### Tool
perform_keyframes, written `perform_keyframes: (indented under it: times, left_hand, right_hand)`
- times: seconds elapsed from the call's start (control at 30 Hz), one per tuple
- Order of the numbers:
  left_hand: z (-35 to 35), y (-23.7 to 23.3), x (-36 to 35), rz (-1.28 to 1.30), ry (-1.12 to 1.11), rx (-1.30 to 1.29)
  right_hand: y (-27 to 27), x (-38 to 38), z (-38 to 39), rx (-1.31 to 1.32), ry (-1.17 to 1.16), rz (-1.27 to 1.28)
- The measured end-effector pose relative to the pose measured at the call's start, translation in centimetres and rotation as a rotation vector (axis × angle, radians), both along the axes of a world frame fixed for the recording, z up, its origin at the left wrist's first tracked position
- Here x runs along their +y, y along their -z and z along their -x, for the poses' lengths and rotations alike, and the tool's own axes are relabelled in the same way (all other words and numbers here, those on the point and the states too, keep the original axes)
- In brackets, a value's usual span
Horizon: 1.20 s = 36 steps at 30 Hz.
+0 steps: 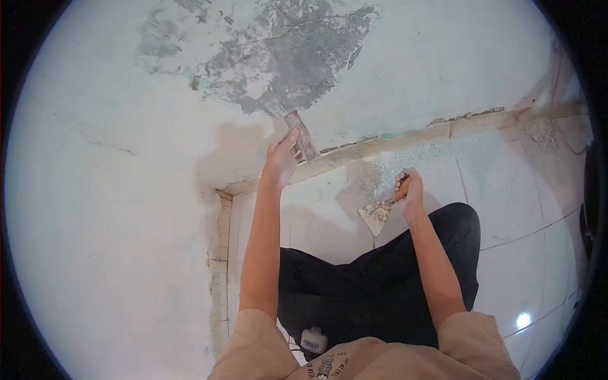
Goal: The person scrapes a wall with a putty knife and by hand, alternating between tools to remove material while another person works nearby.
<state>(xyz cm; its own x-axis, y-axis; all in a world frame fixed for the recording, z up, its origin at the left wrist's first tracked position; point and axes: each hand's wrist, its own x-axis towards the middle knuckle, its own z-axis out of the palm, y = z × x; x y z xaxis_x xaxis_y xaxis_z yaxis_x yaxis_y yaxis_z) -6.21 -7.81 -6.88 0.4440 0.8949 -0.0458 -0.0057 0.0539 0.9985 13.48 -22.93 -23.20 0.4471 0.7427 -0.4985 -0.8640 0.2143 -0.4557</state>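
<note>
My left hand [282,158] presses a dusty, brownish rectangular sanding block [302,137] against the white wall, fingers wrapped over its left side. The block's upper end reaches the lower edge of a grey bare patch [304,57], where the paint is gone. Over the floor, my right hand [413,189] is closed around the brown handle of a putty knife [376,217]. Its triangular blade, crusted with residue, points down and left, clear of the wall.
Paint flakes [405,161] lie along the wall's foot on white floor tiles [506,209]. A chipped skirting strip [405,136] runs there and turns at a corner on the left. My crossed legs [373,285] are close below. A dark object [589,196] stands at the right edge.
</note>
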Motion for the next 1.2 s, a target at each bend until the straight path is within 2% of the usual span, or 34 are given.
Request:
perform_keyframes:
  times: [0.03,0.07,0.13,0.2,0.27,0.33,0.47,0.57,0.63,0.7,0.77,0.8,0.87,0.9,1.03,1.2]
  left_hand:
    - [0.0,0.0,-0.7,0.085,0.086,-0.148]
    - [0.0,0.2,-1.5,0.089,0.082,-0.144]
    - [-0.3,0.9,-2.9,0.221,0.046,-0.292]
    - [0.5,4.2,-2.2,0.332,0.059,-0.278]
    - [0.8,6.9,-2.4,0.451,0.069,-0.264]
    - [0.7,8.2,-3.1,0.563,0.020,-0.163]
    - [0.2,9.0,-2.9,0.509,-0.003,-0.133]
    - [-0.2,6.7,-1.2,0.485,-0.059,-0.211]
    - [-0.8,4.2,0.2,0.028,-0.164,-0.287]
    - [-0.9,0.8,2.4,-0.349,-0.380,-0.114]
    - [-3.1,-5.7,0.3,-0.421,-0.596,-0.020]
    - [-3.0,-6.3,1.8,-0.433,-0.599,-0.021]
    - [-2.3,-6.6,6.4,-1.118,-0.990,0.160]
    - [-2.4,-6.4,7.8,-1.136,-1.079,0.189]
    - [-6.0,-4.5,6.6,-1.296,-0.982,0.116]
    - [-7.1,-3.6,4.3,-1.554,-0.755,0.518]
  right_hand:
    - [-0.1,0.0,-0.1,-0.003,-0.009,0.004]
    - [-0.2,0.0,-0.1,-0.005,-0.014,0.008]
    - [-1.1,-0.3,-0.2,0.014,-0.021,-0.029]
    - [-2.1,-0.8,-0.3,0.026,-0.016,-0.058]
    - [-2.8,-1.2,-0.4,-0.045,-0.034,-0.191]
    - [-2.6,-1.3,-0.6,-0.036,-0.034,-0.179]
    - [-2.5,-0.9,-0.2,-0.049,-0.061,-0.093]
    - [-1.9,-0.4,-0.1,-0.031,-0.090,-0.075]
    - [-1.6,-0.2,-0.1,-0.024,-0.090,-0.073]
    - [-0.7,-0.1,-0.4,-0.027,-0.108,-0.090]
    - [-0.6,-0.1,-0.2,-0.076,-0.080,-0.127]
    - [-0.7,0.0,-0.2,-0.074,-0.083,-0.139]
    - [-0.9,-0.2,-0.3,-0.079,-0.094,-0.086]
    - [-1.0,-0.3,-0.2,-0.081,-0.103,-0.094]
    - [-1.1,0.0,-0.3,-0.095,-0.091,-0.085]
    - [-1.4,-0.4,-0.2,-0.079,-0.064,-0.092]
